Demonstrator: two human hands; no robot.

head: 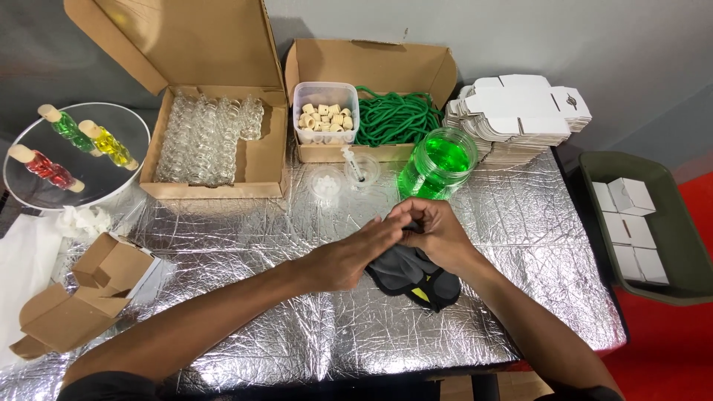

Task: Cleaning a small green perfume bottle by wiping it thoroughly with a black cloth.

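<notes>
Shiny crinkly silver table (520, 215) by a grey wall (520, 37), red floor (694, 208), left hand (345, 256) and right hand (434, 230) together pinching a dark cloth (408, 275) lying mid-table, green jar (438, 163) just behind

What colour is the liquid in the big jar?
Bright green liquid, best seen in the head view.

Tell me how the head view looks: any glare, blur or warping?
Head view: the crinkled foil table cover throws scattered glare; the green jar glows brightly; the round mirror tray reflects grey; both hands look sharp, without motion blur; edges bend slightly from the wide lens.
</notes>
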